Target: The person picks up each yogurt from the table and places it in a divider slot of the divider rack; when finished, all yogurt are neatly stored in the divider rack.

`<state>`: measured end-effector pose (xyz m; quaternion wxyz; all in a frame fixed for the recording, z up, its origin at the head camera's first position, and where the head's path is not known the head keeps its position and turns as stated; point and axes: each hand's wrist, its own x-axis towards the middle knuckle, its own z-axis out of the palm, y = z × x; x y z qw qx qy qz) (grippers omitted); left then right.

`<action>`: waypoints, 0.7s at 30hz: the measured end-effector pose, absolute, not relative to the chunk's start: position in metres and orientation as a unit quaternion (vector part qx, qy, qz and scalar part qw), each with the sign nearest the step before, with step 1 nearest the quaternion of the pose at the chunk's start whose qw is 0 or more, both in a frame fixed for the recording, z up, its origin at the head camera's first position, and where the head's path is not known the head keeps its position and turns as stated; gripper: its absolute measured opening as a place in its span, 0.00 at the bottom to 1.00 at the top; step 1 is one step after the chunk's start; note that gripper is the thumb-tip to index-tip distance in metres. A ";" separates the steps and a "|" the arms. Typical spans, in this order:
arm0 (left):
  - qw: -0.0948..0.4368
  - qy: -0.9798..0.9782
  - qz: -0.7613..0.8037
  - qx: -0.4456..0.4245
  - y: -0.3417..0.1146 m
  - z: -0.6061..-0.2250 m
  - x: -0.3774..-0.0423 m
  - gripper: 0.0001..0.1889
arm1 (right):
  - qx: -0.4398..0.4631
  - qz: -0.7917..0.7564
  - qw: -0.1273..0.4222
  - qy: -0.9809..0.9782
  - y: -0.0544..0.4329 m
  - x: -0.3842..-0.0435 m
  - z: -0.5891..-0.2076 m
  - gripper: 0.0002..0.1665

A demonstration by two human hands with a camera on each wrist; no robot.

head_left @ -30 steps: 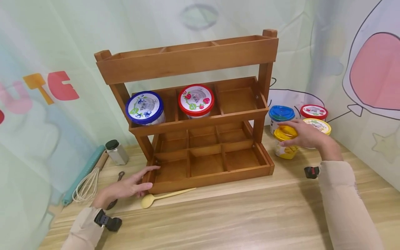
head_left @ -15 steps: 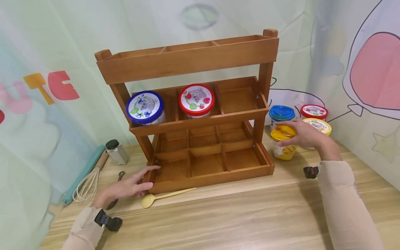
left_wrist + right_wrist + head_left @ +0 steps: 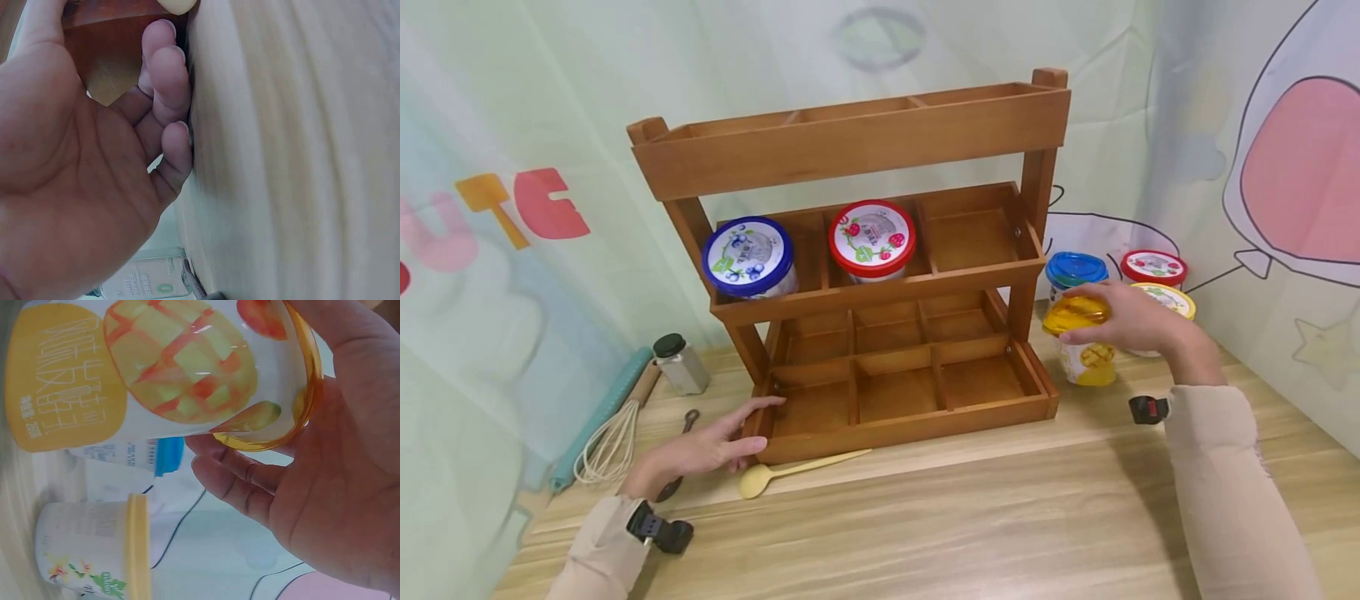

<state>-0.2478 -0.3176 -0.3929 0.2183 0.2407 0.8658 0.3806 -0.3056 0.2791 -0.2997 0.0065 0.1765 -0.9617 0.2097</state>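
My right hand [image 3: 1138, 318] grips a yellow-lidded yogurt tub [image 3: 1088, 364] by its lid, at the right of the shelf. The tub leans a little, and a mango picture shows on its side in the right wrist view. At the near left corner of the wooden shelf [image 3: 917, 429], my left hand [image 3: 707, 450] rests with its index finger over the left wall and holds nothing. In the middle tier sit a blue-lidded tub [image 3: 747, 257] at left and a red-lidded tub [image 3: 872, 239] in the centre compartment.
Behind the right hand stand a blue-lidded tub [image 3: 1077, 268], a red-lidded tub [image 3: 1153, 267] and a pale yellow-lidded tub [image 3: 1172, 302]. A yellow spoon [image 3: 756, 480] lies before the shelf. Left are a jar [image 3: 681, 367], a whisk [image 3: 610, 446] and a teal roller [image 3: 602, 421].
The yellow-lidded tub has tipped, its lid shifting slightly left and up with my right hand. My left hand has stayed in place.
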 end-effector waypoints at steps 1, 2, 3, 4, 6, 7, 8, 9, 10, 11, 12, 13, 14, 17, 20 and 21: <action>0.218 0.866 0.381 0.239 -0.318 -0.393 -0.248 0.32 | 0.177 0.213 0.009 -0.961 0.278 -0.304 -0.298 0.50; 0.219 0.866 0.380 0.238 -0.318 -0.393 -0.248 0.32 | 0.178 0.214 0.013 -0.960 0.278 -0.303 -0.296 0.51; 0.219 0.866 0.381 0.238 -0.318 -0.393 -0.248 0.32 | 0.179 0.216 0.015 -0.960 0.278 -0.301 -0.294 0.51; 0.219 0.866 0.381 0.239 -0.318 -0.393 -0.248 0.32 | 0.182 0.218 0.020 -0.959 0.277 -0.299 -0.292 0.51; 0.220 0.866 0.380 0.238 -0.318 -0.393 -0.248 0.32 | 0.187 0.223 0.031 -0.956 0.276 -0.296 -0.288 0.48; 0.221 0.867 0.380 0.236 -0.318 -0.393 -0.248 0.32 | 0.189 0.225 0.036 -0.955 0.276 -0.294 -0.285 0.47; 0.221 0.866 0.380 0.238 -0.318 -0.393 -0.248 0.32 | 0.190 0.227 0.040 -0.954 0.275 -0.292 -0.283 0.46; 0.220 0.866 0.379 0.239 -0.318 -0.394 -0.248 0.32 | 0.190 0.231 0.043 -0.953 0.275 -0.291 -0.281 0.45; 0.220 0.866 0.379 0.241 -0.318 -0.394 -0.248 0.32 | 0.190 0.233 0.047 -0.953 0.274 -0.289 -0.279 0.44; 0.220 0.866 0.379 0.240 -0.318 -0.394 -0.248 0.32 | 0.188 0.235 0.049 -0.952 0.274 -0.287 -0.276 0.45; 0.220 0.866 0.378 0.240 -0.318 -0.394 -0.249 0.32 | 0.187 0.239 0.051 -0.952 0.274 -0.285 -0.274 0.46; 0.220 0.867 0.378 0.238 -0.318 -0.394 -0.249 0.32 | 0.189 0.239 0.055 -0.951 0.274 -0.284 -0.272 0.46; 0.220 0.868 0.377 0.239 -0.318 -0.394 -0.249 0.32 | 0.190 0.238 0.059 -0.951 0.273 -0.282 -0.270 0.46; 0.221 0.869 0.375 0.234 -0.318 -0.394 -0.249 0.32 | 0.202 0.235 0.078 -0.948 0.273 -0.277 -0.265 0.44; 0.220 0.870 0.373 0.235 -0.318 -0.393 -0.248 0.31 | 0.216 0.229 0.100 -0.944 0.273 -0.272 -0.260 0.41; 0.220 0.870 0.373 0.234 -0.318 -0.393 -0.248 0.31 | 0.220 0.228 0.106 -0.943 0.272 -0.271 -0.259 0.40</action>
